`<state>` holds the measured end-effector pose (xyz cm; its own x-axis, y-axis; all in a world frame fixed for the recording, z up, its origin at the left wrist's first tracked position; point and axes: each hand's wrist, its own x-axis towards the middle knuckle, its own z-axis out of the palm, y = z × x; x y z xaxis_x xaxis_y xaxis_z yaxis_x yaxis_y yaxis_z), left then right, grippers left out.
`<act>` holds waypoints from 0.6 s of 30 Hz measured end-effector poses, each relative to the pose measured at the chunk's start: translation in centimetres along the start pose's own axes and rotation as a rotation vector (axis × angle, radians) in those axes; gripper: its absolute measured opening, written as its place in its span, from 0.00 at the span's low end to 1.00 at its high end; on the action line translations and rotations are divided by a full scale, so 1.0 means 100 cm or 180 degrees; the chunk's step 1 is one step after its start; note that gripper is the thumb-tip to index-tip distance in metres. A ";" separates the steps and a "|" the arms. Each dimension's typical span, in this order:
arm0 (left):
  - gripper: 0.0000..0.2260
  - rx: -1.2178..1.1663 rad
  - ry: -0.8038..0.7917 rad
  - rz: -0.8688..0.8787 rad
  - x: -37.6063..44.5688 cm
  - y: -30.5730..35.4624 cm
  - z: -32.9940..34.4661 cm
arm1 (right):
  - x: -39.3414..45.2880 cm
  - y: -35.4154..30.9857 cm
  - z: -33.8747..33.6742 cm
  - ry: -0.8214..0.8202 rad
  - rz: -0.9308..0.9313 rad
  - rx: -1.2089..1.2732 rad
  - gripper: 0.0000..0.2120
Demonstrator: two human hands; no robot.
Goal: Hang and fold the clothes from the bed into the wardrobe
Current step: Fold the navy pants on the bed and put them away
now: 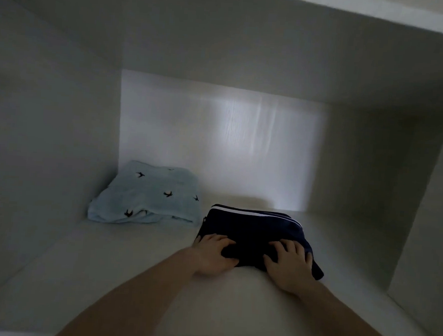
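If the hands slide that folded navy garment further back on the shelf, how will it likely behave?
The navy garment is soft cloth, so it would probably bunch or unfold rather than move stiffly. The shelf looks smooth, so it should slide easily under both hands, left and right.

1 head-worn view looks forward and down, close, into a wardrobe shelf (129,266).

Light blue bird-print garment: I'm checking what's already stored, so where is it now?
In the head view, the light blue garment lies folded at the shelf's back left, beside the dark navy garment.
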<state>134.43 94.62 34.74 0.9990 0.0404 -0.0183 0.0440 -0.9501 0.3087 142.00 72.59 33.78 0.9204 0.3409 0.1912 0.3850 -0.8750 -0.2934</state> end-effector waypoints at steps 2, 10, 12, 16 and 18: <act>0.30 -0.0017 0.0079 -0.0044 0.015 -0.005 0.002 | 0.018 0.001 0.004 -0.0044 -0.0029 0.0050 0.25; 0.35 -0.0284 0.0638 -0.0277 0.077 -0.024 0.016 | 0.085 0.008 0.025 -0.0003 -0.0187 0.0119 0.24; 0.35 -0.0334 0.0772 -0.0354 0.088 -0.028 0.017 | 0.102 0.008 0.028 -0.0013 -0.0232 0.0127 0.24; 0.33 -0.0367 0.1006 -0.0459 0.104 -0.033 0.017 | 0.130 0.009 0.036 -0.0027 -0.0362 0.0132 0.24; 0.27 -0.0385 0.1210 -0.0506 0.110 -0.035 0.019 | 0.141 0.009 0.041 -0.0030 -0.0423 0.0130 0.24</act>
<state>145.25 97.82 31.62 0.9095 0.3159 0.2703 0.1752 -0.8808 0.4399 155.61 78.03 32.38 0.8617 0.4563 0.2222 0.5059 -0.8073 -0.3039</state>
